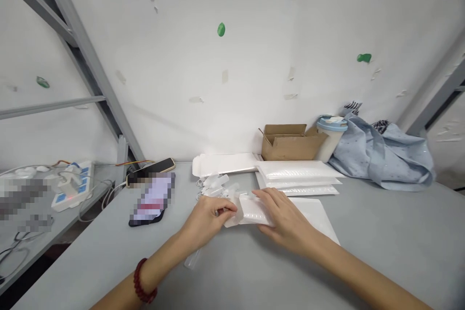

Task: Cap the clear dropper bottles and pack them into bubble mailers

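Observation:
On the grey table [381, 247] my left hand [205, 220] is closed in a pinch at the left end of a small white bubble mailer [250, 213]. My right hand [283, 215] lies over the mailer's right part, fingers curled onto it. Just behind the hands sits a heap of small clear plastic-wrapped items [216, 186]. A clear plastic sleeve [192, 257] lies under my left wrist. A red bead bracelet [142, 282] is on my left forearm.
A stack of white bubble mailers [300, 177] and flat white sheets [225, 163] lie behind. Further back stand an open cardboard box [288, 143], a lidded cup [331, 136] and blue cloth [385, 157]. Two phones [151, 189] lie at left; a power strip [72, 186] sits on the side shelf.

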A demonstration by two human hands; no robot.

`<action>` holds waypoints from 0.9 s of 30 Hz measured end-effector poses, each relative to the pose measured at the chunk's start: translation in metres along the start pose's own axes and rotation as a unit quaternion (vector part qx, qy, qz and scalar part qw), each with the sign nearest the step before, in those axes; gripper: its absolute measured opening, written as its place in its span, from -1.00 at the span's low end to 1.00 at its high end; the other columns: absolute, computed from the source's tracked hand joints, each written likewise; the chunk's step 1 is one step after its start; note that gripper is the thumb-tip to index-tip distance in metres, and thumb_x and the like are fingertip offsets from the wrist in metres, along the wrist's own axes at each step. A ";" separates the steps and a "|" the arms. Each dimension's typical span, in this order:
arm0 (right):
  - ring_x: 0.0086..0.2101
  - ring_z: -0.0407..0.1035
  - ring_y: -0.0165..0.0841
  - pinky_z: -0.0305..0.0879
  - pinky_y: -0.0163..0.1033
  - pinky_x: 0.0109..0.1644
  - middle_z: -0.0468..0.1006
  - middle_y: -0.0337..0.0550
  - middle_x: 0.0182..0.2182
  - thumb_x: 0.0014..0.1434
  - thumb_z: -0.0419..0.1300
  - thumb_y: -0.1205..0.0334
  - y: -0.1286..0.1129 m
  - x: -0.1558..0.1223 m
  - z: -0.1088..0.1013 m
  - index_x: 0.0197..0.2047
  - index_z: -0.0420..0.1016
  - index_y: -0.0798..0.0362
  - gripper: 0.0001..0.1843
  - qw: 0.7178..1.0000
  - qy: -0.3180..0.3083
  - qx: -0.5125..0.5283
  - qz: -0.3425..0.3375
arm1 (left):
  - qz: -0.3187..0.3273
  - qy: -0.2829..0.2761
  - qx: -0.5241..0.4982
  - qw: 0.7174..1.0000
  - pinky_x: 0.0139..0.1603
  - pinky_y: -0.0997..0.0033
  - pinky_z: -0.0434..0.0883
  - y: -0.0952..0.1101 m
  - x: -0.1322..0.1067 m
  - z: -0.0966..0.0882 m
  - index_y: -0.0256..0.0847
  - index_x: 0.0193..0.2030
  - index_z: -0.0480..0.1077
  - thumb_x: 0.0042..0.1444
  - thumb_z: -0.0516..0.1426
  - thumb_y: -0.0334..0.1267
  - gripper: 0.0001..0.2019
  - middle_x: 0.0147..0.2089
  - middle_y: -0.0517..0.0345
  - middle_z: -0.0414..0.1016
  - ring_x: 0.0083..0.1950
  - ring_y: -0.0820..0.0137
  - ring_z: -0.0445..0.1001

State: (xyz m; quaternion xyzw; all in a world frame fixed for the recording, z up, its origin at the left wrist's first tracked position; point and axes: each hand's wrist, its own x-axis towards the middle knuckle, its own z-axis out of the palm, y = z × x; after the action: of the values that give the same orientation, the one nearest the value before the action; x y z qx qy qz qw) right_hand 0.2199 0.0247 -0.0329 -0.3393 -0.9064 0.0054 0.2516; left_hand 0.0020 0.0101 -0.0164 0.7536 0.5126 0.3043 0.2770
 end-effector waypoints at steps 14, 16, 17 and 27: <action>-0.10 0.25 -0.13 0.30 -0.02 -0.10 0.34 0.04 -0.06 0.00 0.18 0.42 0.002 0.001 -0.003 0.12 0.07 0.07 -0.38 1.000 0.006 -0.002 0.023 | -0.130 -0.225 0.169 0.951 -0.49 0.48 0.17 -0.005 -0.005 -0.061 -0.21 -0.37 0.47 -0.13 0.22 -0.04 -0.72 -0.48 0.21 0.46 -0.40 0.35 0.38; -0.09 0.24 -0.12 0.30 -0.02 -0.10 0.34 0.05 -0.05 -0.01 0.18 0.42 0.003 0.000 -0.003 0.13 0.06 0.07 -0.37 1.000 0.004 -0.007 0.025 | -0.138 -0.260 0.193 0.936 -0.45 0.48 0.19 -0.006 -0.007 -0.058 -0.19 -0.31 0.46 -0.20 0.25 -0.07 -0.69 -0.41 0.19 0.49 -0.31 0.29 0.40; -0.09 0.24 -0.12 0.30 -0.01 -0.09 0.34 0.05 -0.05 -0.01 0.19 0.42 0.003 -0.001 -0.003 0.13 0.06 0.06 -0.36 1.000 0.003 -0.009 0.027 | -0.138 -0.270 0.199 0.932 -0.43 0.47 0.20 -0.005 -0.008 -0.055 -0.18 -0.29 0.44 -0.20 0.25 -0.09 -0.69 -0.39 0.19 0.49 -0.27 0.27 0.40; -0.08 0.26 -0.11 0.30 0.01 -0.07 0.35 0.05 -0.05 -0.02 0.18 0.41 0.002 -0.001 -0.004 0.13 0.08 0.06 -0.36 0.999 -0.008 -0.012 0.029 | -0.086 -0.283 0.064 0.953 -0.40 0.52 0.31 0.004 -0.011 -0.060 -0.17 -0.18 0.42 -0.13 0.19 -0.28 -0.71 -0.38 0.24 0.47 -0.34 0.38 0.42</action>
State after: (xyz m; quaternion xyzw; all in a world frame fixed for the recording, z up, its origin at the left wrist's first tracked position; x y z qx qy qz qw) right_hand 0.2231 0.0252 -0.0304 -0.3685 -0.8982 0.0048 0.2397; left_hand -0.0430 0.0048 0.0247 0.7779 0.4944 0.0204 0.3872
